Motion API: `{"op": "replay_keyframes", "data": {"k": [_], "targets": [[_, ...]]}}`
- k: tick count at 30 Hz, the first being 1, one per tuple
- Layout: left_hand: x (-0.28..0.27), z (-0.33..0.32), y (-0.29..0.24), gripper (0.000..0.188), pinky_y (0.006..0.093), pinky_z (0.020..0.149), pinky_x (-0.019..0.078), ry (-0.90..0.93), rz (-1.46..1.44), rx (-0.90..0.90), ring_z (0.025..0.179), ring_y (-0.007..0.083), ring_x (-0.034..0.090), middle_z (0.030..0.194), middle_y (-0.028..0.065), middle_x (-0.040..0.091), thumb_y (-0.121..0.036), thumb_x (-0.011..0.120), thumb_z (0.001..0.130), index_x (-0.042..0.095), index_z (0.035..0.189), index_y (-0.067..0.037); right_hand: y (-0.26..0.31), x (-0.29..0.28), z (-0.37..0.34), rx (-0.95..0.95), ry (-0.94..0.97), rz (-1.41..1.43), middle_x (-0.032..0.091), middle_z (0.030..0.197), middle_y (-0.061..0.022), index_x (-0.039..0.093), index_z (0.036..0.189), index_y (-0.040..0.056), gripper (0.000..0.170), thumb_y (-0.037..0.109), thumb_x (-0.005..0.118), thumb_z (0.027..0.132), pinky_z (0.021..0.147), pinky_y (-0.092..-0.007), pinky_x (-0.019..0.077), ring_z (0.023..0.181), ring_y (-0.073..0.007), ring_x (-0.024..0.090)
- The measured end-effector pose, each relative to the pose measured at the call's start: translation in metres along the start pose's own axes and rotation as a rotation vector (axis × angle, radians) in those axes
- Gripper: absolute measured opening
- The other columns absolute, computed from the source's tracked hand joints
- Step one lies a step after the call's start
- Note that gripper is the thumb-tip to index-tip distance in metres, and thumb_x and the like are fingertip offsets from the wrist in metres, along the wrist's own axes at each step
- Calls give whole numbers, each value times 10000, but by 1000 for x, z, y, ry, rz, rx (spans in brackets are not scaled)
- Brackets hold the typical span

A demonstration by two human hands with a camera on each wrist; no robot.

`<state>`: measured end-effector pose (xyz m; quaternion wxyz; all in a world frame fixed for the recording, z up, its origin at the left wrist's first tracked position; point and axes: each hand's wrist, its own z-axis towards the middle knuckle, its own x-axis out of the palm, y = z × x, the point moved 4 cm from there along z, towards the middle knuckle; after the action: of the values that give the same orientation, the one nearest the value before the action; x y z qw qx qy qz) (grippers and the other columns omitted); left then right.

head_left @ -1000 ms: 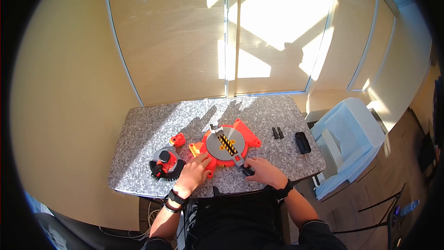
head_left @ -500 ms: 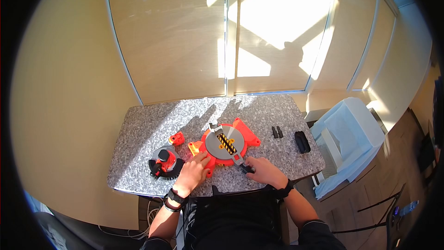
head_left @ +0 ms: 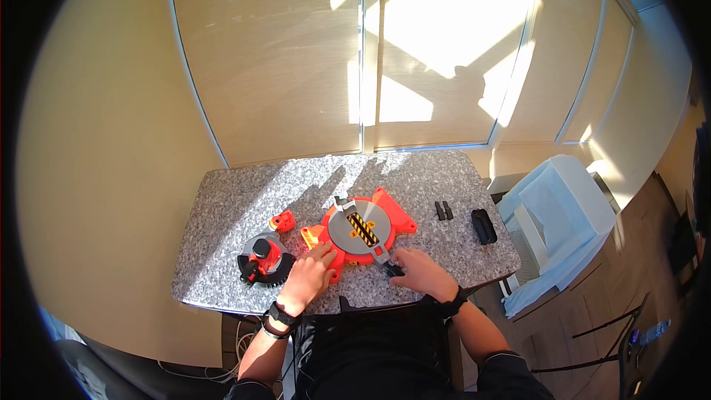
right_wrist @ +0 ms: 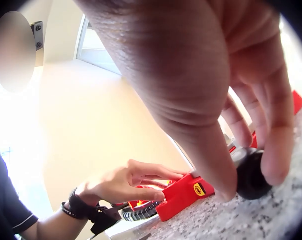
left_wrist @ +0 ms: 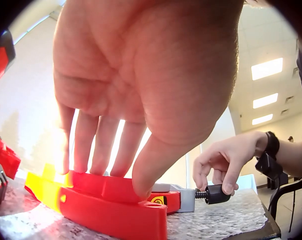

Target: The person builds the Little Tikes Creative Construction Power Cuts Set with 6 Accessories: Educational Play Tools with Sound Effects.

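A toy mitre saw base, red (head_left: 398,212) with a round grey turntable (head_left: 338,231) and a black-and-yellow striped strip, lies on the speckled table. My left hand (head_left: 307,279) rests on its near-left side; in the left wrist view the straight fingers and thumb press on the red rim (left_wrist: 108,212). A grey arm (left_wrist: 187,198) sticks out from the base toward me and ends in a threaded screw with a black knob (left_wrist: 218,194). Thumb and fingers of my right hand (head_left: 427,275) pinch that knob (right_wrist: 252,176), which is partly covered by the fingertips.
Left of the base stands a red, grey and black toy saw head (head_left: 264,261), with a small red part (head_left: 283,222) behind it. On the right lie small black pieces (head_left: 444,211) and a black tray-like part (head_left: 484,227). A chair with a blue cover (head_left: 555,230) stands beside the table.
My right fingers have shifted slightly about the black knob. The left hand stays pressed on the base, and the other parts lie where they were.
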<state>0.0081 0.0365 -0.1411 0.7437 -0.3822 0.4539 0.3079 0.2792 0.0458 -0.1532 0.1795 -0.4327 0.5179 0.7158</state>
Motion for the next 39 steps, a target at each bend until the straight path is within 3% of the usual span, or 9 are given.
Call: {"op": "replay_keyframes", "data": {"k": [3, 11, 14, 23, 25, 28, 34, 39], "targets": [[1, 0, 0, 425, 453, 981, 557, 1, 9, 7, 1205, 361, 638, 1376, 187, 615, -140, 717, 863, 653, 1268, -29, 0, -1, 0, 8, -7, -3, 713, 944, -167, 611, 1114, 27, 454, 239, 848, 790, 824, -451, 548, 924, -373, 699], [6, 2, -4, 510, 446, 997, 549, 61, 19, -47, 1262, 358, 599, 1402, 188, 586, -180, 730, 882, 589, 1350, -38, -1, 5, 1, -2, 19, -14, 746, 992, -186, 634, 1131, 36, 419, 252, 817, 823, 828, -465, 561, 934, -384, 719], [6, 3, -11, 602, 451, 1025, 535, -29, 71, 24, 1242, 380, 596, 1364, 203, 586, -183, 774, 849, 575, 1411, -100, 2, 3, 0, -31, 6, -13, 739, 1006, -191, 636, 1118, 31, 426, 260, 827, 813, 844, -459, 556, 954, -381, 712], [13, 13, -26, 650, 543, 1139, 405, 86, 142, -34, 1406, 435, 415, 1487, 226, 454, -232, 748, 888, 513, 1489, -153, -5, 8, 0, -62, -20, -26, 695, 1016, -182, 626, 1074, 27, 446, 239, 865, 763, 873, -434, 541, 993, -355, 686], [19, 19, -35, 635, 561, 1156, 372, 106, 156, 118, 1445, 457, 369, 1532, 227, 412, -193, 732, 898, 515, 1494, -182, -4, 8, 0, -67, -25, -33, 699, 1012, -183, 625, 1077, 28, 448, 239, 864, 761, 864, -434, 544, 987, -353, 691], [21, 29, -45, 625, 569, 1151, 375, 123, 130, 165, 1466, 484, 336, 1552, 229, 394, -109, 684, 903, 515, 1496, -210, -2, 5, 0, -55, -18, -22, 707, 993, -181, 624, 1078, 30, 440, 232, 855, 763, 845, -440, 548, 961, -358, 699], [42, 40, -39, 664, 595, 1126, 392, 114, 147, 206, 1395, 528, 398, 1532, 243, 414, 1, 599, 882, 512, 1496, -236, 0, 3, 0, -71, -20, -1, 719, 978, -186, 622, 1091, 32, 419, 217, 831, 778, 833, -450, 551, 943, -378, 705], [50, 42, -43, 636, 625, 1077, 421, 53, 222, 216, 1335, 541, 450, 1502, 257, 434, -11, 589, 898, 524, 1471, -280, 1, 2, -1, -65, 4, 22, 719, 995, -198, 619, 1117, 32, 411, 203, 816, 800, 841, -456, 549, 958, -390, 700]]}}
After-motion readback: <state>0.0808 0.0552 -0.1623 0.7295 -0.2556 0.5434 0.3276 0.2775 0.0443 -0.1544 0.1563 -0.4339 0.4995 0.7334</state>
